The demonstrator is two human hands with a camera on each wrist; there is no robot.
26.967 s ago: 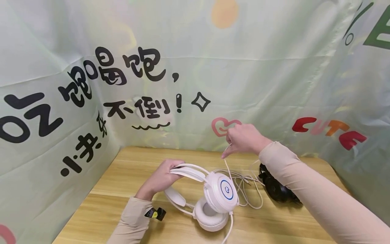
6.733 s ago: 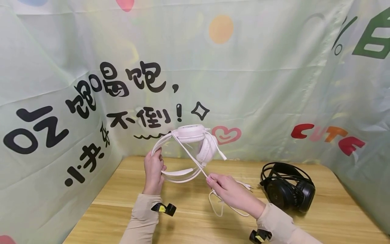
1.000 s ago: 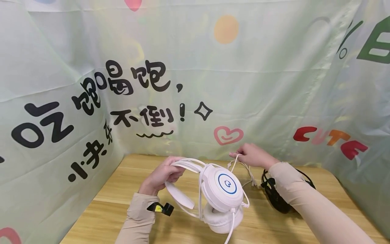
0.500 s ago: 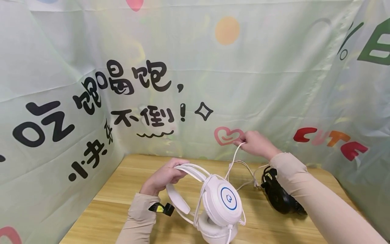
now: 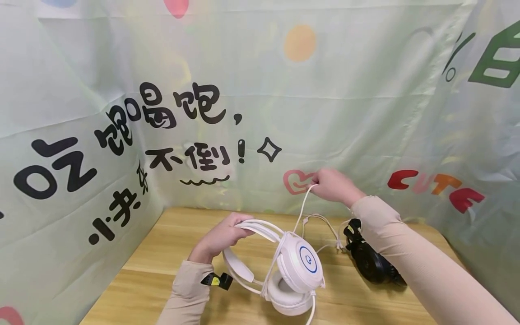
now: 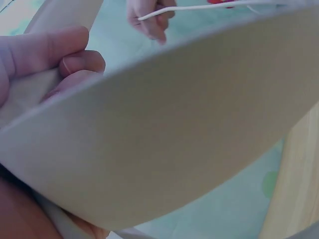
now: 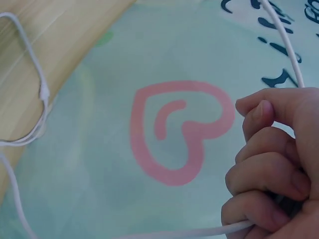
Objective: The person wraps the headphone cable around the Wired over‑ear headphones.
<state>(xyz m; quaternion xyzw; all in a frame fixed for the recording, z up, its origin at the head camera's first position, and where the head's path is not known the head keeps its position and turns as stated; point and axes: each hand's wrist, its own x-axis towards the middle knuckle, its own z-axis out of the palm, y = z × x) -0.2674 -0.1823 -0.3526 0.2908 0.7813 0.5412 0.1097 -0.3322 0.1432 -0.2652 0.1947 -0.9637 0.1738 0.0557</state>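
Observation:
White over-ear headphones (image 5: 290, 259) with a blue ring on the ear cup are held above the table. My left hand (image 5: 223, 234) grips their headband, which fills much of the left wrist view as a broad pale band (image 6: 164, 119). Turns of thin white cable (image 5: 271, 268) run around the headphones between the headband and the cups. Raised near the back cloth, my right hand (image 5: 335, 185) holds a length of that cable (image 5: 302, 210). In the right wrist view its fingers (image 7: 264, 169) are curled, with cable (image 7: 284, 37) leaving the fist at top and bottom.
Loose cable with its plug end (image 5: 338, 244) lies on the wooden table (image 5: 162, 257). Black headphones (image 5: 369, 264) sit at the right, partly hidden by the right sleeve (image 5: 406, 243). A pale printed cloth (image 5: 345, 113) encloses the back and sides.
Since 27 seconds ago, cable has been wound around the white headphones and less lies loose. Over the last second the right hand has risen with the cable; the left keeps its hold.

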